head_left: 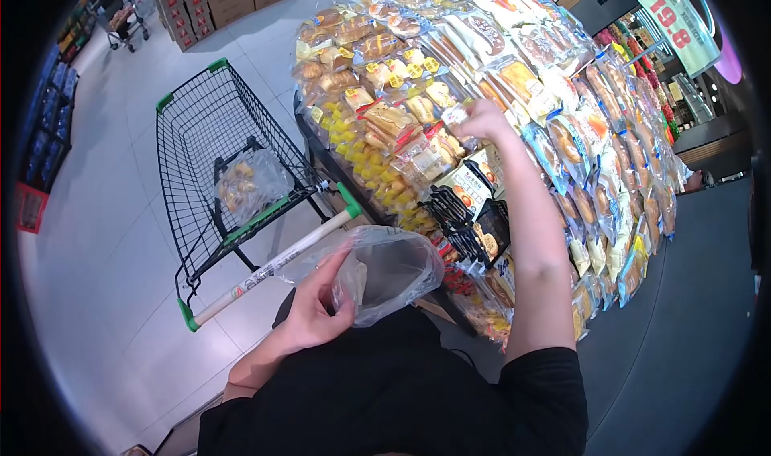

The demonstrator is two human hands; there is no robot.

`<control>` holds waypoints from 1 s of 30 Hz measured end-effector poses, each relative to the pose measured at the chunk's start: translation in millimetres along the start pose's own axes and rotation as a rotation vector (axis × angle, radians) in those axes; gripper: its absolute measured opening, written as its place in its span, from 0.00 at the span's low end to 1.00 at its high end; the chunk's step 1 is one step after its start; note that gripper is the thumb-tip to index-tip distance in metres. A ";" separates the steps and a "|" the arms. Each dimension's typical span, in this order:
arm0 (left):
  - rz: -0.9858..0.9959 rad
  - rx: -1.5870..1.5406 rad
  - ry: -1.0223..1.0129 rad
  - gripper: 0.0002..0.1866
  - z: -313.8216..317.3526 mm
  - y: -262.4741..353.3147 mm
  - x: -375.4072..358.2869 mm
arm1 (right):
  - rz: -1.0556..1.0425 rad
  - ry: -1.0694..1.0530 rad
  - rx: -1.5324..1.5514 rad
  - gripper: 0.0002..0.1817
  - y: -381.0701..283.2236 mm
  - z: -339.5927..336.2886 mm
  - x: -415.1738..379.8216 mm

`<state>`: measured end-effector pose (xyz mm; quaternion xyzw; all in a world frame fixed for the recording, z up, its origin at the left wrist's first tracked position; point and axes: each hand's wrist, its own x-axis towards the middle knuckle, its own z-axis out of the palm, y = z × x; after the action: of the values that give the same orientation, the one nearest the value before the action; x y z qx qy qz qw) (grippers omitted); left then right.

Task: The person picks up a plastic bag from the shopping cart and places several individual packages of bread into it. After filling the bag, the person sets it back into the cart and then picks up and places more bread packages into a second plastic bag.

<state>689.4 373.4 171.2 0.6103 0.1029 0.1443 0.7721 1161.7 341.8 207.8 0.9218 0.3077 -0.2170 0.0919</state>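
Note:
My left hand grips the rim of a clear plastic bag, whose mouth gapes wide in front of my body. Something pale shows inside the bag near my fingers. Reaching over the bread display, my right hand has its fingers closed on a small white-labelled packet. Under and around that hand lie packaged breads in clear wrappers. Nearer to me are black-wrapped packs and a row of yellow-wrapped pieces.
A shopping cart with green corners stands at left, its handle close to my left hand. A filled clear bag sits in it. Cardboard boxes are stacked behind. A price sign reading 19.8 hangs at upper right.

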 end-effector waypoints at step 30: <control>0.163 0.041 -0.104 0.42 -2.4 1.2 16.5 | -0.775 0.000 0.253 0.14 -82.7 48.6 -233.6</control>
<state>703.9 381.6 172.1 0.6389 0.0153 0.1726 0.7495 927.4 269.5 268.3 0.7416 0.6033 -0.2717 -0.1106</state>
